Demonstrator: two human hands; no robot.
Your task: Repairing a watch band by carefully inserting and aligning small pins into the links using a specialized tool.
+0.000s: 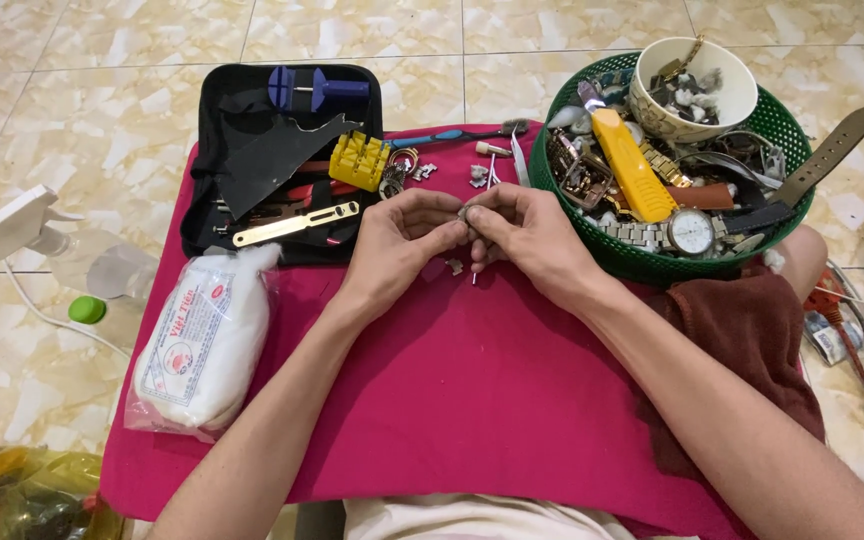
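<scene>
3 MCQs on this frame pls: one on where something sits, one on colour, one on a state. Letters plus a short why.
1. Where is the green basket?
A. On the person's left
B. On the person's right, at the cloth's far corner
C. On the floor by the spray bottle

2. What colour is the cloth under the hands?
A. Pink-red
B. Blue
C. White

3. How is the black tool case?
A. Zipped shut
B. Open, tools showing
C. Upside down

Answers:
1 B: it sits past the right hand, full of watches and straps.
2 A: the cloth is pink-red from edge to edge.
3 B: the case lies open with a blue tool and a yellow block in view. Both hands, left hand too, pinch a small metal piece between them.
</scene>
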